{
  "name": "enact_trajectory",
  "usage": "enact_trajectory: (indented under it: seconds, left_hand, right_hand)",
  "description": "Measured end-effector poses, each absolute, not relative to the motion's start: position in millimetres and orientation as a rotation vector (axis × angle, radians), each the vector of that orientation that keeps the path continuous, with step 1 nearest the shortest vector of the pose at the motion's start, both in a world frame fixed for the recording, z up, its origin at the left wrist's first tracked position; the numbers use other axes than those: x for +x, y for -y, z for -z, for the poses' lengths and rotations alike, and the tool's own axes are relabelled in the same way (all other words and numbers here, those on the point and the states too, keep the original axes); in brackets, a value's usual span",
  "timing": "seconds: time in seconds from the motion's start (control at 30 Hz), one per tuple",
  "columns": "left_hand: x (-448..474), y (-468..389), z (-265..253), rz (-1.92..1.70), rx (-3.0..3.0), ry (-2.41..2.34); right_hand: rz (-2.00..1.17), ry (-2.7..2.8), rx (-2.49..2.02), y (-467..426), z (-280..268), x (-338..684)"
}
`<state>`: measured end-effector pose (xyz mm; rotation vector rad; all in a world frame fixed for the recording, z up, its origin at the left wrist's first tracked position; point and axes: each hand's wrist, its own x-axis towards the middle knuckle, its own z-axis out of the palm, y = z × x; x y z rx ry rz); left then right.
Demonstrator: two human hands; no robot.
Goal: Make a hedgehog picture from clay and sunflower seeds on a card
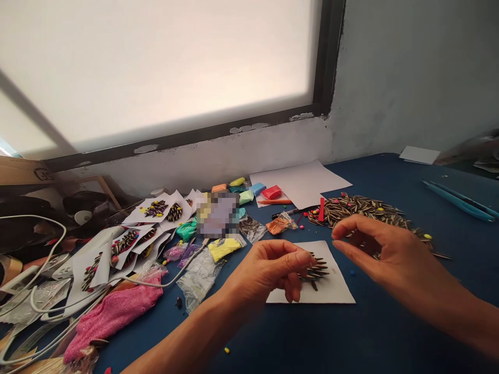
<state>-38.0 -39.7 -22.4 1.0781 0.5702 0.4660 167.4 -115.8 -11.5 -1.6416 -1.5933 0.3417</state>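
My left hand (275, 267) is held over a white card (331, 291), thumb and index finger pressed together. What lies in that pinch, if anything, is too small to make out. On the card stands a spiky cluster of striped sunflower seeds (317, 269), partly hidden behind my left fingers. To the right of the card, my right hand (376, 246) is raised with thumb and index finger curved and a small gap between their tips; nothing shows in it. Just behind my right hand spreads a loose pile of sunflower seeds (362, 206), with a few coloured clay bits among them.
Colourful clay packs (272, 192) lie by a large white sheet (312, 179) near the wall. Several cards with seed figures (156, 208) are heaped at the left, beside a pink knitted cloth (117, 314) and a white cable (171, 284). Blue tweezers (460, 200) rest far right.
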Motion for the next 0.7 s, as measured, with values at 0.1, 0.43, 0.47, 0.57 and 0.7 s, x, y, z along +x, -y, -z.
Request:
enact_trajectory:
  seconds: [0.1, 0.43, 0.47, 0.57, 0.7]
  left_hand:
    - [-37.4, 41.1, 24.9, -0.492, 1.109, -0.617]
    - [-36.1, 48.2, 22.0, -0.484, 1.276, -0.664]
    - [-36.1, 48.4, 21.6, -0.485, 1.292, -0.662]
    - [-35.6, 48.1, 20.3, -0.48, 1.302, -0.664]
    - [-35.7, 46.7, 18.5, -0.434, 1.288, -0.629]
  right_hand:
    - [-0.424, 1.677, -1.481, 119.5, 14.1, 159.5]
    - [-0.367, 1.813, -1.318, 126.5, 16.8, 143.8]
    - [-0.361, 1.824, -1.31, 125.5, 16.7, 144.2]
    - [-0.344, 1.85, -1.277, 123.2, 16.9, 144.8]
    - [-0.325, 1.848, -1.272, 124.0, 17.3, 146.1]
